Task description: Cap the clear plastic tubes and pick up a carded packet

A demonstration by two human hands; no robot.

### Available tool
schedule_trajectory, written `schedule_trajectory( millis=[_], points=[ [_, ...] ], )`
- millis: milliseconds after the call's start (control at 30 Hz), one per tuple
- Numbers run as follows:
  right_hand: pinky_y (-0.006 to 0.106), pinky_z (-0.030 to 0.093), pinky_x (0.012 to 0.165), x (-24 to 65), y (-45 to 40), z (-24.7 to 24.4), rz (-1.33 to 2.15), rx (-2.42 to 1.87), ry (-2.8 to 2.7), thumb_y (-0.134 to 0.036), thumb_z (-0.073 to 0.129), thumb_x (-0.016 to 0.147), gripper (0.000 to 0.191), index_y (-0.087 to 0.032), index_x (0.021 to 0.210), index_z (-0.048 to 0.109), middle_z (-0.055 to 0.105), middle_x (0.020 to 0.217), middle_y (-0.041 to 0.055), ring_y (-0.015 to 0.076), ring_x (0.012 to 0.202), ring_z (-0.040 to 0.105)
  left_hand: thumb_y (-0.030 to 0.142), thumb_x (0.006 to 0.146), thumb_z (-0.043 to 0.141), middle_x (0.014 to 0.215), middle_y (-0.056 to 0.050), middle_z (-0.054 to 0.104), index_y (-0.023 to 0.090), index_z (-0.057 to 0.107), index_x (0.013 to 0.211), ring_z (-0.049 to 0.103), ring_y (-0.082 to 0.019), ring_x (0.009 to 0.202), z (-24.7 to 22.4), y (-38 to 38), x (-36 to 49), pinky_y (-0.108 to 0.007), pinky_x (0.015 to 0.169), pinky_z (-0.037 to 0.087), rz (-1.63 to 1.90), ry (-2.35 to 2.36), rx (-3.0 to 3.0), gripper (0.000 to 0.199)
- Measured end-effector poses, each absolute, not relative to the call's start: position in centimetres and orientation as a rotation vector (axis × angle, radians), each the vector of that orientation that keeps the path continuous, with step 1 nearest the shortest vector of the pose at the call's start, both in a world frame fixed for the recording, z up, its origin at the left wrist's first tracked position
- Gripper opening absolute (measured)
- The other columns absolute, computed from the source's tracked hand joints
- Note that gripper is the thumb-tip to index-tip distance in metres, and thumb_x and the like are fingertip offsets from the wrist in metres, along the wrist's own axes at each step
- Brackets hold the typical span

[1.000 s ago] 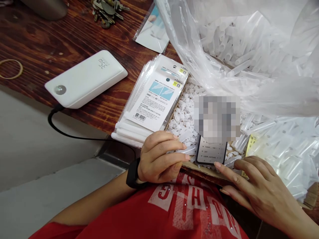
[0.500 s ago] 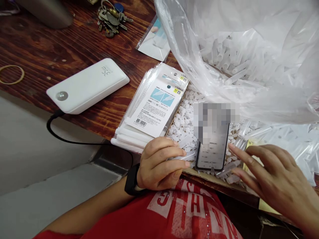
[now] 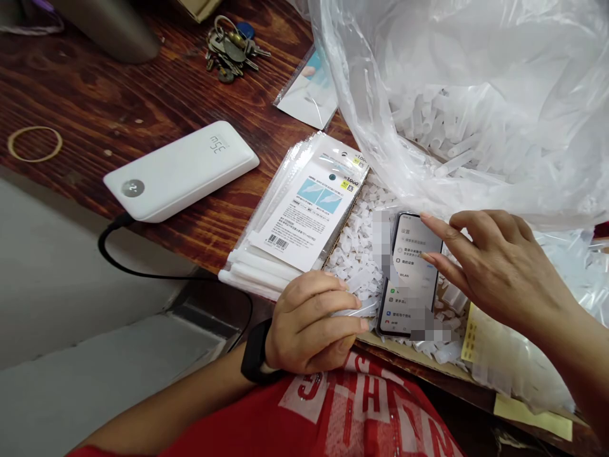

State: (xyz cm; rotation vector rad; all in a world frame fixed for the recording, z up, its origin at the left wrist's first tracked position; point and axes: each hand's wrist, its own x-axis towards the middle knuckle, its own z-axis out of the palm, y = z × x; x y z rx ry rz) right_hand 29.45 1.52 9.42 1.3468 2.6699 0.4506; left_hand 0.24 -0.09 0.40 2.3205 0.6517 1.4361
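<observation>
A phone (image 3: 412, 273) with a lit list on its screen lies on small white plastic pieces (image 3: 354, 247) in a cardboard box. My right hand (image 3: 490, 260) hovers at the phone's upper right, index finger by its top edge, fingers apart and holding nothing. Left of the phone, my left hand (image 3: 316, 324) rests at the box's near edge with fingers curled round; clear plastic tubes (image 3: 361, 309) touch its fingertips, and whether it grips them is hidden. Printed packets (image 3: 304, 222) are stacked beside the box, just above my left hand.
A white power bank (image 3: 181, 171) with a black cable lies on the wooden table (image 3: 143, 95). Keys (image 3: 233, 51), a rubber band (image 3: 35, 144) and another packet (image 3: 311, 89) are farther off. A large clear bag (image 3: 451, 127) of tubes fills the upper right.
My right hand has moved up and left to the phone's top. The phone screen shows a different, brighter list. The whole view has shifted slightly; my left hand keeps its pose.
</observation>
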Motion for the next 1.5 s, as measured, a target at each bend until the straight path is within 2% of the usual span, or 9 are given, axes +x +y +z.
schedule_trajectory(
  millis=[167,267,367,433,667,867,1233,1500],
  points=[
    [0.042,0.044,0.088,29.8,0.5,10.4,0.350,1.369,2.723,-0.042,0.058,0.107,0.052,-0.018,0.153,0.054,0.065,0.113,0.0121,0.0281,0.098,0.057,0.022,0.104,0.053,0.080,-0.004,0.078,0.020,0.073,0.092,0.071,-0.021,0.085,0.0,-0.2,0.3,-0.036,0.081,0.063,1.459,0.656,2.308,0.023],
    [0.040,0.044,0.088,29.9,-2.3,11.3,0.063,1.320,2.827,-0.037,0.058,0.107,0.047,-0.022,0.151,0.057,0.063,0.109,0.0089,0.0249,0.095,0.057,0.025,0.104,0.053,0.081,-0.004,0.078,0.021,0.073,0.091,0.070,-0.021,0.086,-0.3,-0.2,0.2,-0.037,0.082,0.062,1.453,0.661,2.327,0.024],
    [0.038,0.043,0.094,29.6,-5.7,11.4,-0.285,1.257,2.865,-0.031,0.051,0.111,0.040,-0.023,0.148,0.061,0.061,0.108,0.0074,0.0225,0.098,0.056,0.027,0.106,0.051,0.081,-0.003,0.078,0.022,0.072,0.091,0.070,-0.021,0.087,-0.3,-0.3,0.1,-0.037,0.082,0.062,1.448,0.684,2.342,0.026],
    [0.039,0.042,0.097,29.5,-7.7,11.0,-0.377,1.263,2.832,-0.030,0.048,0.112,0.041,-0.023,0.150,0.061,0.061,0.110,0.0077,0.0226,0.102,0.055,0.028,0.106,0.051,0.080,-0.002,0.078,0.023,0.072,0.091,0.070,-0.021,0.086,-0.3,-0.2,0.1,-0.037,0.081,0.062,1.436,0.688,2.359,0.026],
    [0.042,0.041,0.099,29.9,-10.1,9.4,-0.253,1.310,2.779,-0.028,0.050,0.111,0.043,-0.022,0.152,0.060,0.063,0.112,0.0092,0.0266,0.103,0.054,0.024,0.105,0.053,0.081,-0.003,0.077,0.022,0.072,0.094,0.069,-0.021,0.084,-0.1,-0.1,0.2,-0.036,0.080,0.062,1.436,0.676,2.367,0.022],
    [0.043,0.041,0.099,29.9,-9.9,9.6,-0.221,1.327,2.821,-0.029,0.053,0.110,0.042,-0.018,0.149,0.062,0.063,0.109,0.0093,0.0264,0.102,0.055,0.025,0.106,0.051,0.081,-0.002,0.078,0.023,0.071,0.093,0.069,-0.020,0.082,-0.1,-0.2,0.4,-0.035,0.077,0.064,1.448,0.705,2.355,0.023],
    [0.044,0.041,0.100,29.9,-9.8,9.6,-0.157,1.333,2.825,-0.030,0.056,0.109,0.044,-0.013,0.150,0.058,0.061,0.108,0.0095,0.0264,0.100,0.055,0.023,0.106,0.052,0.083,-0.004,0.077,0.020,0.072,0.094,0.068,-0.021,0.088,0.0,-0.2,0.0,-0.036,0.083,0.061,1.424,0.658,2.345,0.024],
    [0.042,0.044,0.091,30.3,-7.4,10.1,0.043,1.377,2.788,-0.032,0.055,0.109,0.046,-0.012,0.150,0.056,0.060,0.107,0.0110,0.0279,0.096,0.054,0.023,0.107,0.050,0.081,-0.003,0.078,0.022,0.072,0.093,0.069,-0.019,0.086,0.1,-0.2,0.2,-0.035,0.082,0.062,1.409,0.686,2.363,0.026]
  ],
)
